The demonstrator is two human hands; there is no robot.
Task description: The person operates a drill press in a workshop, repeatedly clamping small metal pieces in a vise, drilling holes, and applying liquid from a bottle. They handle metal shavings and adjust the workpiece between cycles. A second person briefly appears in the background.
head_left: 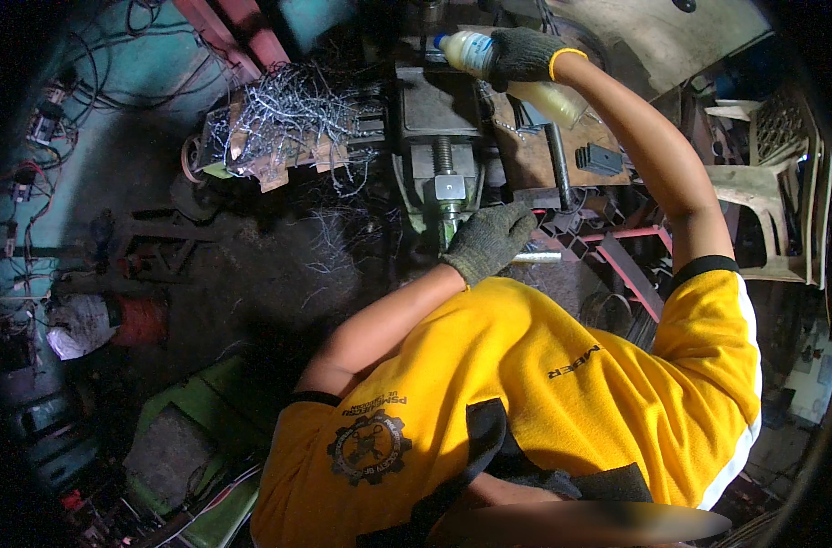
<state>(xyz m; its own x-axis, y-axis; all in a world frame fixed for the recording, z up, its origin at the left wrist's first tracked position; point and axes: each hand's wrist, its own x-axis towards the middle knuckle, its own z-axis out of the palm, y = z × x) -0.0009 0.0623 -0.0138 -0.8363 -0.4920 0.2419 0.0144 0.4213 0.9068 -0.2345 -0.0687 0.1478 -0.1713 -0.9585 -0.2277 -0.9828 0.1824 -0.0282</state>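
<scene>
In my right hand (528,57), gloved in dark knit with a yellow cuff, is a plastic bottle (471,53) of pale liquid. It is tilted, its blue cap toward the left, above the far side of the machine vise. My left hand (491,242), in a similar glove, closes over a metal handle bar at the near end of the vise screw. A light end of the handle bar (537,258) sticks out to the right; my glove hides the rest. The machine vise (440,102) has a smooth block and an exposed threaded screw (443,157).
Tangled metal shavings (293,119) heap up on the left. Right of the vise, a wooden board (526,160) bears a dark rod (557,164) and a small grey ribbed block (599,159). Square steel tubes (585,233) lie below it. A plastic chair (754,196) stands farther right.
</scene>
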